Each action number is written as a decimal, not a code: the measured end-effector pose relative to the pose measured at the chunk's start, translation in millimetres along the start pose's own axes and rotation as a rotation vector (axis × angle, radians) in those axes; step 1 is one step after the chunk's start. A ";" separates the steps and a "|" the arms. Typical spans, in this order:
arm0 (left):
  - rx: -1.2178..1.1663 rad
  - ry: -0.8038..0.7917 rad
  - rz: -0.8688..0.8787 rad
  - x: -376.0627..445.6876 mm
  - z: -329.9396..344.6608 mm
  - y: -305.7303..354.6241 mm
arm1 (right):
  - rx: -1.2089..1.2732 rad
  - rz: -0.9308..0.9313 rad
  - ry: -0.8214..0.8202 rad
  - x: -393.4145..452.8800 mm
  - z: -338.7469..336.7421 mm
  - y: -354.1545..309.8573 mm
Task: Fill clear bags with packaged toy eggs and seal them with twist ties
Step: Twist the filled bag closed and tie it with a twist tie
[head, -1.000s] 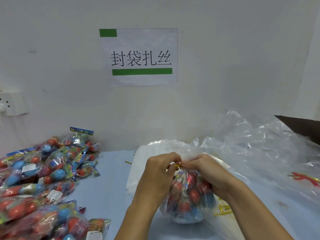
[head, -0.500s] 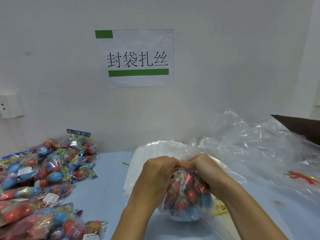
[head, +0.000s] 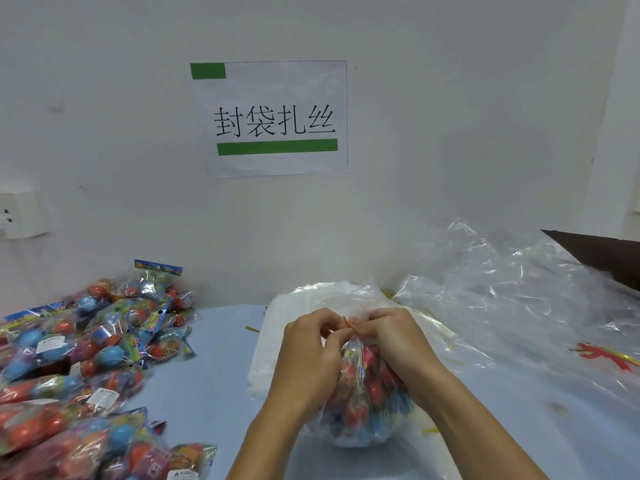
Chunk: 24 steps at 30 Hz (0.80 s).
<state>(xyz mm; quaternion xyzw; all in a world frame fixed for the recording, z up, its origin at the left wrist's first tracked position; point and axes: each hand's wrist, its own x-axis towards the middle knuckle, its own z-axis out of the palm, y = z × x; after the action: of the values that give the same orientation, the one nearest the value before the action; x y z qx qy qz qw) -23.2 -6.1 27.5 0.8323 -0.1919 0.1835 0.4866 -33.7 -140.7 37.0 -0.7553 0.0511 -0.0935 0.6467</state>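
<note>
A clear bag (head: 367,407) stuffed with red and blue packaged toy eggs stands on the table in front of me. Both hands meet at its gathered neck. My left hand (head: 311,351) and my right hand (head: 391,337) pinch a gold twist tie (head: 347,322) wrapped round the neck, with one end of the tie sticking up between the fingers. The rest of the tie is hidden by my fingers. A heap of packaged toy eggs (head: 90,358) lies on the left of the table.
A stack of flat clear bags (head: 277,327) lies behind the filled one. Loose crumpled clear plastic (head: 512,299) spreads over the right side. Spare gold ties (head: 252,329) lie about, one with a red scrap (head: 602,355) at far right. A wall with a paper sign (head: 273,119) is close behind.
The hands have stayed at the bag's neck, working the tie. The tie's end now sticks up between the fingers, where half a second ago it was covered.
</note>
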 end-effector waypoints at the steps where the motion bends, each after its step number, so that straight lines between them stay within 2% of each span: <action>1: -0.040 0.002 -0.062 0.9 -1.3 0.6 | 0.001 -0.020 0.007 -1.1 2.4 0.4; 6: -0.245 -0.061 -0.340 5.1 -8.4 3.1 | -0.037 -0.148 0.082 -5.3 12.9 1.8; 10: -0.494 -0.092 -0.559 7.9 -14.4 0.9 | 0.039 -0.236 0.097 -8.6 13.9 -1.0; 12: -0.595 -0.115 -0.613 7.9 -15.8 0.0 | 0.066 -0.256 0.088 -9.0 13.1 -3.4; 17: -0.522 -0.053 -0.501 9.9 -14.7 -3.2 | 0.099 -0.181 0.105 -8.6 13.8 -3.0; 24: -0.437 -0.063 -0.225 7.5 -15.5 -5.2 | 0.171 -0.135 0.105 -7.9 11.4 -2.0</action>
<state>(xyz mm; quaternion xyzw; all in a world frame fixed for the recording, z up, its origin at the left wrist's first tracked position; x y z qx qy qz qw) -16.0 8.8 34.5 0.7287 -0.1482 0.0562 0.6662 -39.2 -127.9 36.7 -0.6931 0.0258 -0.1799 0.6976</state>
